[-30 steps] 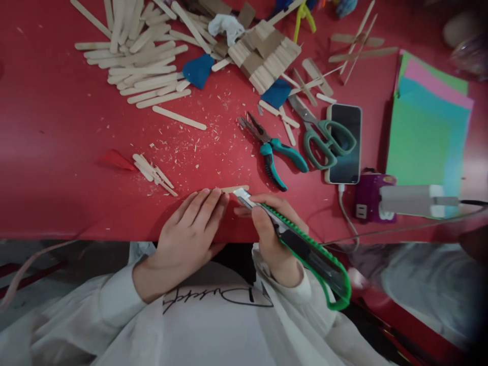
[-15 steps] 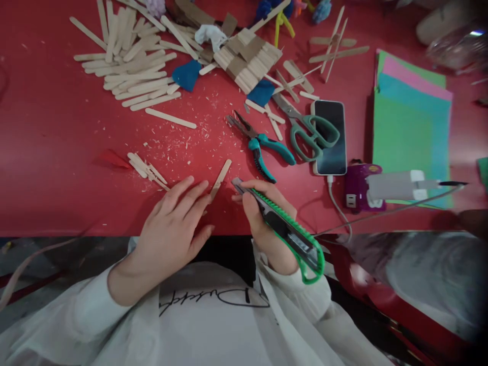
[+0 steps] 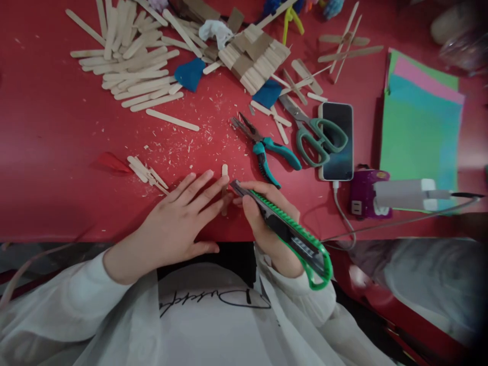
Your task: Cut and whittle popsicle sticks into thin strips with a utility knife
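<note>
My left hand (image 3: 179, 218) lies flat on the red table (image 3: 49, 142) with fingers stretched out, fingertips pressing a short wooden stick (image 3: 224, 183) that points away from me. My right hand (image 3: 267, 223) is closed round a green utility knife (image 3: 290, 231), whose blade tip sits right beside the stick near the table's front edge.
Teal pliers (image 3: 269, 150), green scissors (image 3: 312, 132) and a phone (image 3: 335, 140) lie just beyond my right hand. A heap of wooden sticks (image 3: 129, 56) and a stick structure (image 3: 253, 53) are at the back. Coloured paper (image 3: 419, 122) and a purple charger block (image 3: 366, 193) sit right.
The stick has turned from slanting to pointing nearly straight away from me. My left hand shifted slightly right over it, and the knife stays beside it.
</note>
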